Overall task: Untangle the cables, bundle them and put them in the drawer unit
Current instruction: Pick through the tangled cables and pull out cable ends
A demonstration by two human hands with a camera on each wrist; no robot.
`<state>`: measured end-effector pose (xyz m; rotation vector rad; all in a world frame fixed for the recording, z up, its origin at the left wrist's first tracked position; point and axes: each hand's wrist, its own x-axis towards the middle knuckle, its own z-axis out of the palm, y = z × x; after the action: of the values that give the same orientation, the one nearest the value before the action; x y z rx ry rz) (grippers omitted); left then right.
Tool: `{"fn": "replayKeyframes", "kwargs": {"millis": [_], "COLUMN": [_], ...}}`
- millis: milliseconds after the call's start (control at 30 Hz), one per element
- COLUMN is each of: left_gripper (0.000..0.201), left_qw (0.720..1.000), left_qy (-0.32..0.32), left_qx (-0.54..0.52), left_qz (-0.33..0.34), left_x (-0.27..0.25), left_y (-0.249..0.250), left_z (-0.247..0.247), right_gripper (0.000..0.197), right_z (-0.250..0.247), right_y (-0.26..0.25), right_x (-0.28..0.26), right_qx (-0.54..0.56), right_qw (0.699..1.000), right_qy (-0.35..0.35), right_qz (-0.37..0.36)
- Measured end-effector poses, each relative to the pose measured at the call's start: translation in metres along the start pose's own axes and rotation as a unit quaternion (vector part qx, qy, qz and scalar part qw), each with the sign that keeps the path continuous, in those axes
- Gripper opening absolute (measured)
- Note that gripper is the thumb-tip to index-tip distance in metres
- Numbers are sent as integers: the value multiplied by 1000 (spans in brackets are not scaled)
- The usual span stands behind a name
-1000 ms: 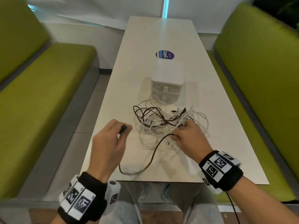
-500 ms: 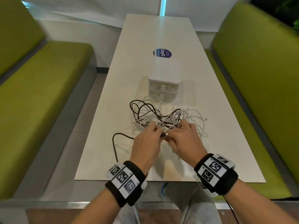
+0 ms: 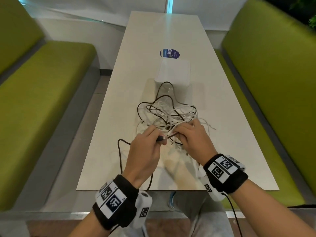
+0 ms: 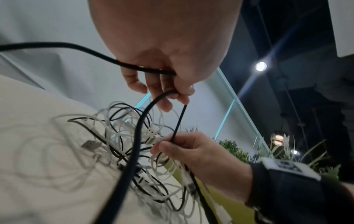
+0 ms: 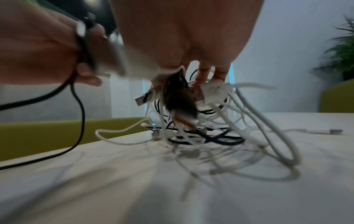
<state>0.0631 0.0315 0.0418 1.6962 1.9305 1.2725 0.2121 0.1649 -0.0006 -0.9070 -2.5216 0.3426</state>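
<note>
A tangle of white and dark cables (image 3: 168, 113) hangs partly lifted over the white table (image 3: 119, 103), just in front of the white drawer unit (image 3: 173, 72). My left hand (image 3: 145, 151) pinches the plug end of the dark cable (image 3: 119, 156), whose loose length loops off to the left and back toward the table's near edge. My right hand (image 3: 189, 135) grips a bunch of the white cables (image 5: 216, 91) and holds the tangle up. In the left wrist view the dark cable (image 4: 138, 136) runs from my left hand's fingers (image 4: 172, 97) to my right hand (image 4: 191, 150).
A round blue sticker (image 3: 169, 53) lies on the table beyond the drawer unit. Green benches (image 3: 42, 93) flank the table on both sides. One white cable end (image 5: 316, 131) trails flat on the table to the right of the tangle.
My left hand has come in from the left with the dark plug to meet the right hand. Both hands then lifted the tangle, which now stands higher and nearer the drawer unit.
</note>
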Motion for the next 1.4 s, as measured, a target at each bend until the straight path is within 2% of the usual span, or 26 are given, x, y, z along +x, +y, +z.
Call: {"fn": "replayKeyframes", "kwargs": {"millis": [133,200,300,400,467,533,600,667,733,833,900,1000,1167,1233,1333,1400], "left_gripper": [19,19,16,27,33,30,26,26,26,26,23,21,17,17,20,18], "left_qw": [1000,1000,997,991,992,988,977,960,952,962,977,990,998,998,1000,996], "left_qy": [26,23,0,-14,-11,-22,-71,-116,-125,-103,-72,-30,17,17,-1,-29], "left_qx": [-16,-14,56,122,128,152,200,254,272,247,197,136,55,44,12,57], "left_qz": [4,-5,-54,-58,-17,19,5,-31,-58,-51,-24,16,39,46,-9,-65], "left_x": [-8,-10,-7,-2,2,4,6,8,10,11,10,8,2,-3,-5,0], "left_y": [2,-1,-22,-25,-11,4,10,9,7,6,8,12,19,20,18,12], "left_z": [-12,-11,-7,-9,-5,4,16,25,27,23,18,6,-17,-22,-22,-23], "right_gripper": [16,14,11,23,38,42,31,12,3,10,22,31,23,19,22,26], "right_z": [-2,-2,-1,1,1,0,-3,-5,-5,-2,-3,-8,-14,-15,-12,-7], "right_y": [5,4,2,-2,-10,-18,-21,-20,-17,-10,-8,-7,5,6,-1,-7], "right_x": [1,2,-1,-8,-10,-9,-9,-9,-11,-11,-9,-5,1,2,-3,-6], "right_qx": [-4,-6,-47,-126,-161,-162,-159,-169,-163,-117,-72,-15,61,72,65,62], "right_qw": [1000,1000,999,991,986,986,986,983,982,987,992,996,997,995,992,992], "right_qy": [6,3,-17,-33,-38,-27,-6,10,17,30,36,24,-35,-59,-52,-39], "right_qz": [-9,-9,1,-9,-18,-36,-58,-78,-93,-105,-99,-79,-24,-39,-94,-103]}}
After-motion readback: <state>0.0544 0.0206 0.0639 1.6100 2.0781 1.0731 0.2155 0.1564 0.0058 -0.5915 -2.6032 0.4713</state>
